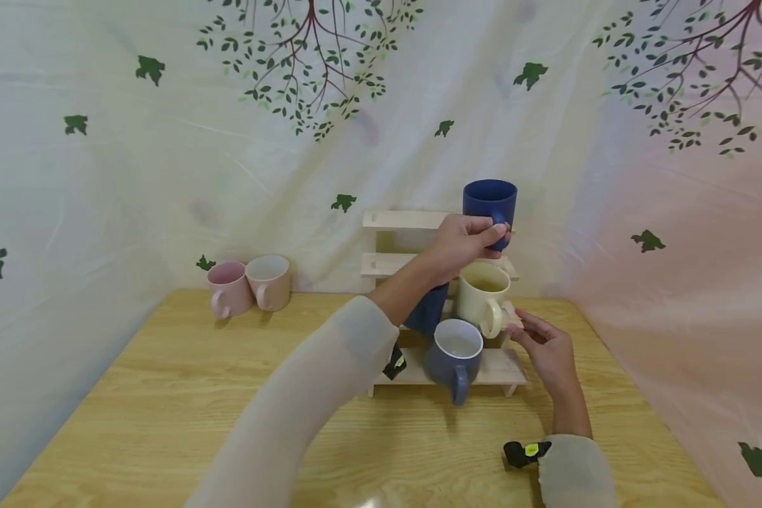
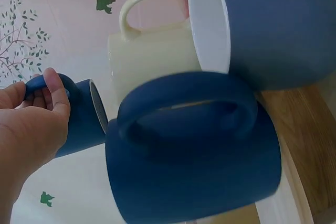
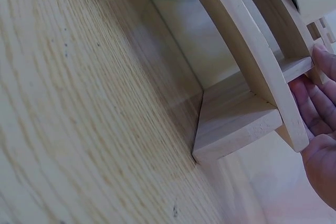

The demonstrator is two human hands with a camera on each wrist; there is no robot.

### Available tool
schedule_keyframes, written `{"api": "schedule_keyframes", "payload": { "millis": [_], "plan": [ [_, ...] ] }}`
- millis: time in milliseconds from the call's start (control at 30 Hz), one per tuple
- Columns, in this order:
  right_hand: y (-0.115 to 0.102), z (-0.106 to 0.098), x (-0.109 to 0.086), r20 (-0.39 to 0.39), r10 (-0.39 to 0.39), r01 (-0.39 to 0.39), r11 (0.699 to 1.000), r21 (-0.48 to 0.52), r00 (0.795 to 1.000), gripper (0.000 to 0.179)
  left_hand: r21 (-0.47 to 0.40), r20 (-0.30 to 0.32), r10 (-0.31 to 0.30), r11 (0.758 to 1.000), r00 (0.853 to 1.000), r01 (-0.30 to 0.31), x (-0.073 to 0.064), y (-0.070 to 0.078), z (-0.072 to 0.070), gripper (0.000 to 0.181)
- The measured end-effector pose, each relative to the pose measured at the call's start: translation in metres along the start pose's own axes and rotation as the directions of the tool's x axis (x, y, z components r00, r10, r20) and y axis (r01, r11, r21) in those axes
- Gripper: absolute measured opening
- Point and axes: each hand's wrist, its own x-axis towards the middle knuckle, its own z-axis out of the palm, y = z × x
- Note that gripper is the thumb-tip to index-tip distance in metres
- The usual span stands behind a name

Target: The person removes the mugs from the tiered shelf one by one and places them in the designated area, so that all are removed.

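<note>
My left hand [image 1: 462, 243] pinches the handle of a dark blue mug [image 1: 489, 197], which stands upright and overlaps the top steps of a wooden tiered rack [image 1: 413, 220]. In the left wrist view my thumb and fingers curl round that handle. My right hand [image 1: 549, 349] grips the right end of a middle step, thumb above and fingers beneath in the right wrist view. Beside it sits a cream mug [image 1: 473, 307], handle toward the front. A grey-blue mug [image 1: 447, 363] with a white inside rests on the lowest step. Another dark blue mug [image 2: 194, 161] is partly hidden behind my left arm in the head view.
A pink mug [image 1: 231, 293] and a beige mug [image 1: 276, 286] with a white inside stand side by side at the table's back left. The wooden table [image 1: 165, 395] ends at a hanging cloth [image 1: 330, 169] printed with leaves and branches. Black wrist-camera mounts show by both sleeves.
</note>
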Motion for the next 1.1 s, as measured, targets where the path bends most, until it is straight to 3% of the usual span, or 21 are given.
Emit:
{"api": "schedule_keyframes", "payload": {
  "millis": [467, 733, 1100],
  "plan": [
    [-0.001, 0.002, -0.001, -0.007, 0.035, -0.036, 0.999, -0.013, 0.999, 0.058, 0.124, 0.044, 0.012, 0.992, 0.999, -0.017, -0.031, 0.016, -0.042, 0.03],
    [-0.001, 0.001, 0.0, -0.013, 0.025, -0.025, 0.999, -0.026, 1.0, 0.057, 0.112, -0.001, -0.01, 0.994, 1.0, 0.01, -0.052, 0.022, -0.072, 0.029],
    [0.001, 0.001, 0.002, -0.009, 0.014, -0.014, 0.999, -0.031, 1.0, 0.057, 0.174, -0.029, -0.004, 0.985, 1.0, 0.009, -0.085, 0.026, -0.113, 0.029]
  ]
}}
